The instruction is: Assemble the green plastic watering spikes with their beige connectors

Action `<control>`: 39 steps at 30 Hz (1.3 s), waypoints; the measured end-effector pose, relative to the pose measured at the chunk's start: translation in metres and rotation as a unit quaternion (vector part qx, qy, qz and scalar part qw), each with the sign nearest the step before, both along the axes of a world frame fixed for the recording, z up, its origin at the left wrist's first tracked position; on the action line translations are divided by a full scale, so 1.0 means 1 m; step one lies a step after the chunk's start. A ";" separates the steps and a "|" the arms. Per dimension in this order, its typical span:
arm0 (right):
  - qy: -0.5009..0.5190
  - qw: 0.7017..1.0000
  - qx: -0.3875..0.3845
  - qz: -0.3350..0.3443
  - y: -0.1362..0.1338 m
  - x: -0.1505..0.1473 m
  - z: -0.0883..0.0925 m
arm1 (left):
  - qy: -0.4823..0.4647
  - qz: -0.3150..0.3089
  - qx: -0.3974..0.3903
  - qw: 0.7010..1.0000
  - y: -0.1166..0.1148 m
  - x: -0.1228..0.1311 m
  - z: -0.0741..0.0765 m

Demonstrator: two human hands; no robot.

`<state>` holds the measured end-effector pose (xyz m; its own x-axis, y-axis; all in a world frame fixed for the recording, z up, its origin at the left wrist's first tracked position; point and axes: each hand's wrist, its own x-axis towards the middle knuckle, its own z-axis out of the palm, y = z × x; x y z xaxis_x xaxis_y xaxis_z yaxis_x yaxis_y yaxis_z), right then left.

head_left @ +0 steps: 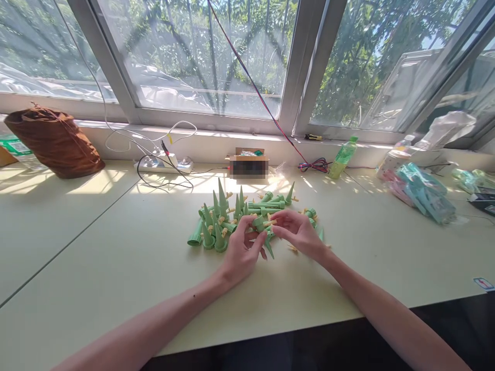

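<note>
My left hand (246, 242) is closed around a green plastic watering spike (258, 223), its round collar facing up between thumb and fingers. With fingertips pinched, my right hand (296, 233) holds a small pale-yellow valve (270, 222) against the side of that collar. Whether the valve is fully seated I cannot tell. Beyond and beside both hands lies a cluster of green spikes; several stand point-up, such as the tall spike (221, 201), and others lie on their sides, like the spike (195, 234) at the left. Many carry yellow valves.
On the pale table (154, 278), a power strip (145, 165) with cables and a small cardboard box (249, 153) stand along the window ledge. A brown bag (54, 141) is far left. A green bottle (343, 158) and plastic packets (425, 193) are at right.
</note>
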<state>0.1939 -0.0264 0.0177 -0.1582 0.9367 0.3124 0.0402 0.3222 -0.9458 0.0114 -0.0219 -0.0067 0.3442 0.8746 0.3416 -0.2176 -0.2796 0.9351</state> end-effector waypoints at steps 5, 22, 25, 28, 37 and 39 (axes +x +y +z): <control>-0.015 1.000 0.018 -0.001 0.001 0.001 -0.004 | 0.004 0.000 -0.003 1.000 -0.001 0.000 0.001; -0.089 0.995 -0.031 -0.032 -0.006 -0.004 0.007 | 0.135 0.021 0.067 0.988 -0.008 -0.002 0.003; -0.104 0.994 -0.023 -0.036 -0.006 -0.004 0.006 | 0.143 0.023 0.076 0.986 -0.008 -0.002 0.002; -0.106 0.993 -0.010 -0.044 -0.005 -0.004 0.003 | 0.135 0.021 0.065 0.989 -0.007 -0.002 0.004; -0.145 0.981 0.103 -0.080 -0.005 -0.001 0.002 | 0.050 0.010 0.018 0.999 -0.003 -0.002 0.000; -0.168 0.974 0.131 -0.073 -0.006 0.000 0.002 | 0.045 0.016 0.017 0.999 -0.002 -0.002 -0.002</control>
